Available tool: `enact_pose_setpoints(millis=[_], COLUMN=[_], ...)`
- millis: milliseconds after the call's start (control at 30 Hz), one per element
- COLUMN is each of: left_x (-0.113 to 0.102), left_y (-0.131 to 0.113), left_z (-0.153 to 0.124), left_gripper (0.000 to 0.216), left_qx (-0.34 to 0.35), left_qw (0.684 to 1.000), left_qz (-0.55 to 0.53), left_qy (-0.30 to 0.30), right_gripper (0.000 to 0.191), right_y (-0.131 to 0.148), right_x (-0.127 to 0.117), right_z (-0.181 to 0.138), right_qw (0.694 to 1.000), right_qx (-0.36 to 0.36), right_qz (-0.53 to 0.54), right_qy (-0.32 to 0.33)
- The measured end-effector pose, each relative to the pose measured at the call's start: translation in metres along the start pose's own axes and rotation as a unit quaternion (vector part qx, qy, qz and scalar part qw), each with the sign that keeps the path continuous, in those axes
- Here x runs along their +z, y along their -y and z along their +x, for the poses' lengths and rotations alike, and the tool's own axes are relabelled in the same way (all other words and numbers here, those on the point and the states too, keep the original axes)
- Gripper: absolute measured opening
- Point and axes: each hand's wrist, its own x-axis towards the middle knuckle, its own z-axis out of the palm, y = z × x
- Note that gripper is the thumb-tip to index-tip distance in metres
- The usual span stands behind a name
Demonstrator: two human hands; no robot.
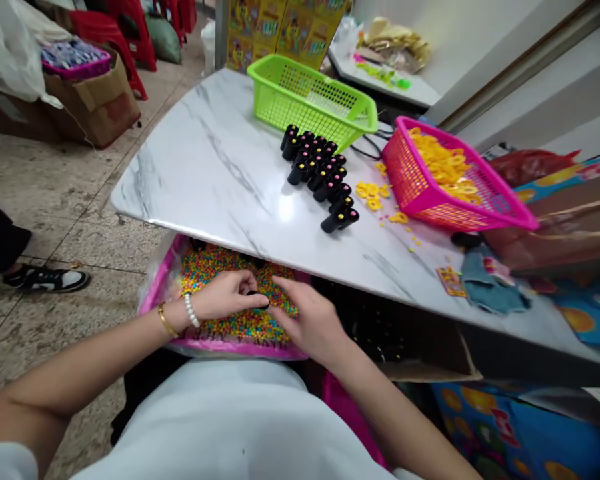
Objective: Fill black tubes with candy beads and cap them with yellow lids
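Observation:
My left hand [227, 293], wearing a pearl bracelet and a gold bangle, is closed on a small black tube [260, 301], mostly hidden by the fingers. My right hand [313, 317] is close beside it, thumb and forefinger apart, with nothing visible between them. Both hands are above a pink tray [217, 345] of small multicoloured beads [250, 325], which sits at my lap below the table edge. On the table, several black tubes [325, 170] stand in a cluster, with yellow or pink beads showing at their tops.
A green basket [310, 110] stands behind the tubes on the marbled table [195, 167]. To its right, a pink basket [405, 177] holds yellow plastic pieces [443, 163], with some loose pieces [373, 193] beside it. An open cardboard box [430, 370] is under the table. Another person's shoe [50, 278] shows at left.

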Motion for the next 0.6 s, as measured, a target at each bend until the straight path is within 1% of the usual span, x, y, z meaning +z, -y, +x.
enact_pose_setpoints(millis=[33,67,133,167,233,300,367,400,467,533,600], left_x=[0.001,0.001,-0.003,-0.008,-0.02,-0.032,-0.039,-0.039,-0.037,-0.032,-0.028], left_y=[0.001,0.002,0.004,0.006,0.01,0.016,0.024,0.028,0.036,0.042,0.045], left_z=[0.001,0.002,0.003,0.005,0.009,0.015,0.021,0.024,0.027,0.027,0.027], left_gripper=[0.04,0.038,0.036,0.035,0.034,0.03,0.026,0.025,0.023,0.022,0.022], left_qx=[-0.012,-0.021,-0.019,-0.004,0.041,0.076,0.082,0.075,0.062,0.06,0.063], left_qw=[1.0,0.999,0.998,0.999,0.996,0.976,0.953,0.948,0.948,0.95,0.948], left_qz=[-0.021,-0.036,-0.033,-0.009,0.079,0.187,0.26,0.278,0.292,0.296,0.302], left_qy=[0.017,0.033,0.047,0.036,-0.013,-0.083,-0.132,-0.138,-0.115,-0.084,-0.08], right_gripper=[0.034,0.035,0.033,0.033,0.032,0.031,0.03,0.029,0.028,0.032,0.034], right_y=[0.002,0.0,-0.011,-0.018,-0.03,-0.035,-0.035,-0.034,-0.032,-0.031,-0.03], right_x=[0.012,0.023,0.035,0.037,0.036,0.033,0.032,0.033,0.035,0.037,0.039], right_z=[-0.003,-0.004,-0.003,-0.002,0.003,0.007,0.009,0.01,0.009,0.007,0.006], right_qw=[0.999,0.996,0.993,0.991,0.981,0.959,0.936,0.93,0.931,0.941,0.944], right_qx=[-0.001,0.005,0.02,0.025,0.024,0.01,-0.014,-0.024,-0.023,0.001,0.024], right_qz=[0.022,0.038,0.025,-0.009,-0.109,-0.189,-0.217,-0.213,-0.172,-0.119,-0.111], right_qy=[0.048,0.079,0.115,0.128,0.158,0.213,0.276,0.299,0.32,0.318,0.31])
